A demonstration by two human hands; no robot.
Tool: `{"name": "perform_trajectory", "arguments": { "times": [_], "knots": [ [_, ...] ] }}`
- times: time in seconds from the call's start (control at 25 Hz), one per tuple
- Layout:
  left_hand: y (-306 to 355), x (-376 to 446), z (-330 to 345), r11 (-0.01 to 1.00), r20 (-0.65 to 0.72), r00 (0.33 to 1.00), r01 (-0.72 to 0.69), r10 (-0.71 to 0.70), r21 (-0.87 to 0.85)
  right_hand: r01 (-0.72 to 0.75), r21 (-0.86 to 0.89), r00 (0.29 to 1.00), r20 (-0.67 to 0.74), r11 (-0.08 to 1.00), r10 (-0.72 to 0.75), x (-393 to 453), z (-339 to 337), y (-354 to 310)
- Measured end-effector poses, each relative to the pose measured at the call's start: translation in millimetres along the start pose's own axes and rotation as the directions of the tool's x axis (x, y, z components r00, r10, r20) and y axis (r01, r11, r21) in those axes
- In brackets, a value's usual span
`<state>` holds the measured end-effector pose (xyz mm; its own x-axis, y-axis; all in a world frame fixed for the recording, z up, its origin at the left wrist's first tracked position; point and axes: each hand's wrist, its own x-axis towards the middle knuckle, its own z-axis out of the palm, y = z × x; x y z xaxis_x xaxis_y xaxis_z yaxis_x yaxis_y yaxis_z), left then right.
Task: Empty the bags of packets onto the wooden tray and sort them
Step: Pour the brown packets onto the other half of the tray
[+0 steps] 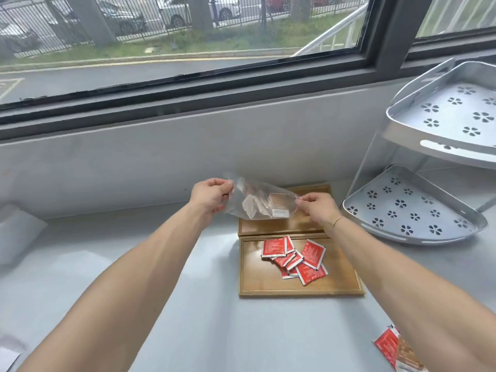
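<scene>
Nearest, at the lower right edge of the pale table (188, 304), part of another bag of packets (396, 350) shows, red and brownish inside clear plastic, well apart from the near wooden tray (251, 280). That tray holds a loose, overlapping heap of red packets (294, 259) toward its far right side; its left part is bare wood. Touching its far edge lies a second wooden tray (279, 229), partly hidden. Above this far tray both bare forearms reach forward and hold a clear plastic bag (261, 201) stretched between them, lifted off the wood, with pale and brownish packets bunched inside. The left hand (210, 196) has its fingers pinched together on the bag's left end; the right hand (318, 208) has its fingers clamped on the bag's right corner. Right of the trays stands a grey two-tier corner rack (418, 210) with flower-shaped holes. Behind everything runs a window (188, 36) looking onto a road and fence.
</scene>
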<state>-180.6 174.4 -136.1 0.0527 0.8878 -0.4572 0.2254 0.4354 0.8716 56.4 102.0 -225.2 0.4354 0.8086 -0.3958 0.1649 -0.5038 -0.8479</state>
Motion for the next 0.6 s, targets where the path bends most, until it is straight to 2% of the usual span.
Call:
{"name": "perform_trajectory", "arguments": {
  "times": [0.28, 0.6],
  "knots": [
    [50, 8, 25, 0.964, 0.059, 0.987, -0.156, 0.147, 0.215, -0.112, 0.081, 0.994, 0.012, 0.990, 0.112, 10, 16, 18],
    [84, -8, 27, 0.929, 0.085, 0.972, -0.233, 0.217, 0.288, -0.100, 0.114, 0.992, 0.085, 0.988, 0.090, -8, 24, -3]
  ]
}}
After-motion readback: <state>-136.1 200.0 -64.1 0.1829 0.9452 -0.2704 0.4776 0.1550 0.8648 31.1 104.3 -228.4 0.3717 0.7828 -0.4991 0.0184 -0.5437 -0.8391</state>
